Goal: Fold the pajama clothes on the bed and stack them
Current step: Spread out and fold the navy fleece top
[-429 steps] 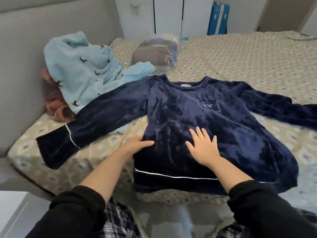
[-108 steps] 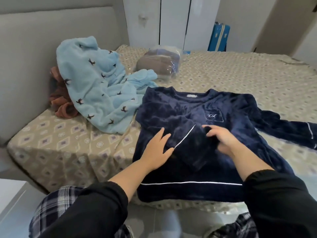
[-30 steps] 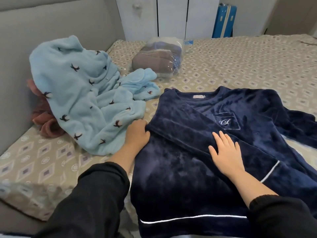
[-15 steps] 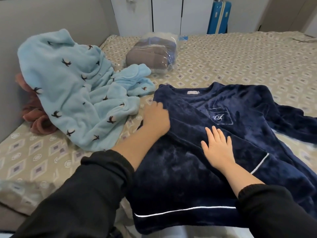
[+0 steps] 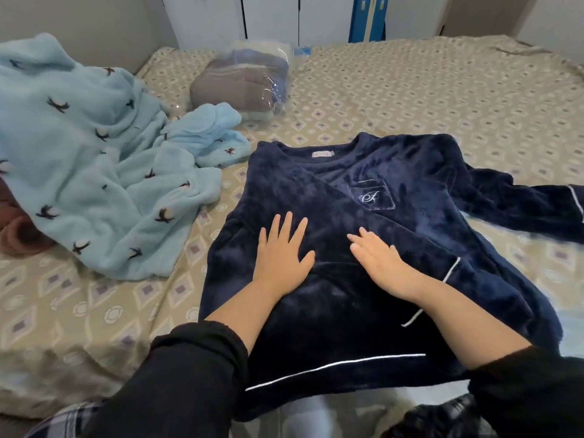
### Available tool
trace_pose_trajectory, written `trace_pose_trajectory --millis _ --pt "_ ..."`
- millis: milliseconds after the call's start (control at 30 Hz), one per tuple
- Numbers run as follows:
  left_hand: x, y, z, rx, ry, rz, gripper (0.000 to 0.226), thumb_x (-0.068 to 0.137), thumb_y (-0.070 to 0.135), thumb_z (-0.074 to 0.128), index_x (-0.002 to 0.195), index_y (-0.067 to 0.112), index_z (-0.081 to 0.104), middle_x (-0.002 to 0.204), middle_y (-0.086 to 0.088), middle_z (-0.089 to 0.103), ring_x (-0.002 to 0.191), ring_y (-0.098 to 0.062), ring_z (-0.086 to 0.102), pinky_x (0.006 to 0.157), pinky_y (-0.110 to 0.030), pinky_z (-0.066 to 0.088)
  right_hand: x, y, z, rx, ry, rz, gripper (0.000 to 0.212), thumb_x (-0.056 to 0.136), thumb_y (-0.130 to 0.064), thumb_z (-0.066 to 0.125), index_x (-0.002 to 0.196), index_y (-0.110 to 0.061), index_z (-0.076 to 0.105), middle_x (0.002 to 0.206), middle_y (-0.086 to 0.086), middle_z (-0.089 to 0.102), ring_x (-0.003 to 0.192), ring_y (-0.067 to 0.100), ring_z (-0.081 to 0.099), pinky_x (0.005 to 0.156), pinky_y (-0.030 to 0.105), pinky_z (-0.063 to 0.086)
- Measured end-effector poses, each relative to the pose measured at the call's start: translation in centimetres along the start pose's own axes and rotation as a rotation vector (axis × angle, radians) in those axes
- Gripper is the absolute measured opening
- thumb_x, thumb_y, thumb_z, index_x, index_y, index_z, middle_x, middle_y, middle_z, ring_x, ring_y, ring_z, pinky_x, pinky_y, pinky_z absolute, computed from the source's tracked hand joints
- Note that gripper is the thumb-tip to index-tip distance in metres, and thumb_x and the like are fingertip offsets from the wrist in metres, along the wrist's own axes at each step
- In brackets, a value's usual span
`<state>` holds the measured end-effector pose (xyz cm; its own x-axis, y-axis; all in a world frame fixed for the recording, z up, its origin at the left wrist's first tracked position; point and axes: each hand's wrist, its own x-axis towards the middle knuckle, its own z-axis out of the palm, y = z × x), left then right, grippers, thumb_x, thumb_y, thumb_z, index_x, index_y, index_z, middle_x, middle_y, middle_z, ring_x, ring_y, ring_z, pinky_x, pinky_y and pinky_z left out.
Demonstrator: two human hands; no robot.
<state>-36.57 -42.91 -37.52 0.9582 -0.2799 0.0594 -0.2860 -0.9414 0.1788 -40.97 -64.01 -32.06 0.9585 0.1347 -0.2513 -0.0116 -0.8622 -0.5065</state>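
Observation:
A navy fleece pajama top (image 5: 344, 324) with white piping lies face up on the bed near its front edge. Its left sleeve is folded diagonally across the chest, the cuff ending at the lower right. The right sleeve (image 5: 518, 207) still stretches out to the right. My left hand (image 5: 279, 256) lies flat with fingers spread on the folded left side. My right hand (image 5: 379, 263) presses flat on the folded sleeve beside it. A light blue fleece pajama piece (image 5: 94, 172) with small bird prints lies crumpled to the left.
The bed (image 5: 410, 99) has a beige diamond-patterned sheet. A plastic-wrapped bundle (image 5: 243, 80) sits behind the blue fleece. A pink-brown garment (image 5: 19, 235) peeks out at the far left against the grey headboard. White wardrobe doors and a blue suitcase stand beyond the bed.
My left hand has moved from the top's left shoulder edge down onto the folded side, flat. My right hand shifted slightly lower on the folded sleeve.

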Motion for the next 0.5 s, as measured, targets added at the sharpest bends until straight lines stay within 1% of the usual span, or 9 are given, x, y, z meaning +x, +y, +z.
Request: trace_pose_trajectory --millis 33,67,100,167,200,300,400,467,500 --pt "0.0 -0.1 0.0 -0.008 0.005 0.002 0.069 0.095 0.055 0.028 0.154 0.031 -0.001 0.162 -0.001 -0.008 0.148 -0.023 -0.013 0.117 -0.047 -0.005 0.3 -0.9 0.2 0.066 0.130 0.046 0.053 0.102 -0.043 0.023 0.152 -0.025 0.020 0.162 0.001 0.001 0.148 0.016 -0.005 0.117 0.049 -0.003" --pt "0.0 -0.1 0.0 -0.008 0.011 0.003 0.069 0.095 0.054 0.029 0.154 0.031 0.000 0.162 -0.001 -0.008 0.148 -0.023 -0.012 0.118 -0.047 -0.004 0.4 -1.5 0.7 0.012 0.223 0.065 0.054 0.102 -0.043 0.024 0.152 -0.024 0.020 0.162 0.002 0.002 0.148 0.018 -0.004 0.116 0.051 -0.002" --pt "0.0 -0.1 0.0 -0.005 0.017 0.004 0.069 0.095 0.053 0.030 0.154 0.031 0.001 0.162 -0.001 -0.007 0.148 -0.023 -0.012 0.118 -0.048 -0.003 0.4 -1.8 1.6 -0.132 0.265 0.054 0.056 0.101 -0.046 0.023 0.153 -0.023 0.017 0.162 0.003 0.001 0.148 0.021 -0.005 0.116 0.052 -0.001" --pt "0.0 0.0 -0.1 -0.010 0.018 0.008 0.069 0.094 0.048 0.033 0.154 0.031 0.003 0.162 -0.001 -0.005 0.148 -0.022 -0.011 0.118 -0.048 -0.002 -0.2 -1.5 3.9 -0.423 0.249 -0.007 0.064 0.099 -0.054 0.019 0.154 -0.024 0.007 0.162 0.005 -0.003 0.148 0.023 -0.007 0.116 0.054 -0.002" --pt "0.0 0.0 -0.1 -0.017 0.019 0.010 0.069 0.094 0.045 0.035 0.154 0.031 0.004 0.163 -0.001 -0.004 0.148 -0.022 -0.010 0.118 -0.049 -0.002 -0.4 -0.9 4.6 -0.489 0.224 -0.028 0.066 0.097 -0.057 0.017 0.154 -0.026 0.005 0.162 0.004 -0.004 0.148 0.022 -0.008 0.116 0.054 -0.003" --pt "-0.1 0.0 -0.2 -0.031 0.018 0.005 0.068 0.093 0.040 0.035 0.154 0.031 0.005 0.163 0.000 -0.002 0.148 -0.022 -0.009 0.118 -0.048 -0.002 -0.6 1.5 3.4 -0.476 0.212 -0.026 0.067 0.092 -0.061 0.015 0.153 -0.033 0.007 0.162 -0.003 -0.001 0.148 0.017 -0.005 0.116 0.053 -0.002" --pt "0.1 0.0 -0.3 -0.033 0.017 0.004 0.067 0.093 0.039 0.033 0.154 0.031 0.006 0.163 -0.001 -0.001 0.148 -0.022 -0.008 0.118 -0.048 -0.002 -1.4 5.1 1.2 -0.532 0.313 0.211 0.067 0.093 -0.061 0.016 0.153 -0.033 0.008 0.162 -0.002 0.004 0.148 0.020 0.001 0.115 0.053 0.001" --pt "0.1 0.1 -0.5 -0.024 0.012 0.007 0.067 0.093 0.037 0.034 0.154 0.030 0.007 0.162 -0.001 -0.001 0.148 -0.023 -0.007 0.118 -0.049 -0.001 -2.2 6.0 0.7 -0.543 0.317 0.376 0.068 0.093 -0.060 0.013 0.154 -0.029 0.004 0.162 0.004 0.004 0.148 0.025 0.000 0.117 0.054 0.000" --pt "0.1 0.1 -0.6 -0.009 0.004 0.010 0.067 0.092 0.034 0.034 0.154 0.029 0.007 0.163 -0.002 0.000 0.148 -0.023 -0.007 0.118 -0.050 -0.001 -2.2 5.8 0.6 -0.536 0.307 0.399 0.068 0.094 -0.059 0.012 0.154 -0.027 0.002 0.162 0.006 0.002 0.148 0.027 -0.002 0.117 0.055 -0.002"
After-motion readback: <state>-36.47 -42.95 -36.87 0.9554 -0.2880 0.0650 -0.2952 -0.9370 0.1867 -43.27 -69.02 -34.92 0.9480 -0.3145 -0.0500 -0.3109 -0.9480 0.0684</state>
